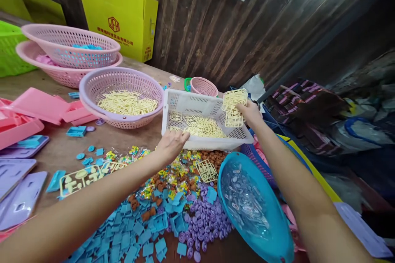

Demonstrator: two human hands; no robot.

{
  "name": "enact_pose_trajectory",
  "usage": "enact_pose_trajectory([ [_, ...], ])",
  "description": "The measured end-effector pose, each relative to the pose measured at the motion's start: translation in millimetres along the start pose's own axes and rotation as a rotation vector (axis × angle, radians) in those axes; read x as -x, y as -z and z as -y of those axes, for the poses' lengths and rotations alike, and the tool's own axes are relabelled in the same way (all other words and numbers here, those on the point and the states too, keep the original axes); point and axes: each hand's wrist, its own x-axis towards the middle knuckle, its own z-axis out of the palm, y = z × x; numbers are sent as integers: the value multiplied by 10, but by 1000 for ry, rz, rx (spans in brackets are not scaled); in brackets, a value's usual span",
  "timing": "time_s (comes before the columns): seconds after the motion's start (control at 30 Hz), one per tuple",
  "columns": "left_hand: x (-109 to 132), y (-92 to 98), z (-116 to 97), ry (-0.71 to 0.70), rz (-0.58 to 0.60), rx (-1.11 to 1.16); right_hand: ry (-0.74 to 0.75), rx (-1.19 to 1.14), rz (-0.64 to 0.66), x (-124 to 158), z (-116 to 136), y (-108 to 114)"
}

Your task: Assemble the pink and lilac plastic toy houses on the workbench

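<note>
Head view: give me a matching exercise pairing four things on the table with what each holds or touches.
Things:
1. purple basket
2. white tray
3. blue bowl
4. right hand

States:
A. holds clear pieces
B. grips yellow frames over the tray's far right corner
C. left hand at its near rim
D. holds a heap of yellow strips, left of the tray

Pairs: 1-D, 2-C, 3-A, 4-B
</note>
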Motion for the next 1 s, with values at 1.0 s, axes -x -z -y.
enact_pose_trajectory([
  [1.0,-12,334,2256,528,209,277,922,35,36,1273,923,-1131],
])
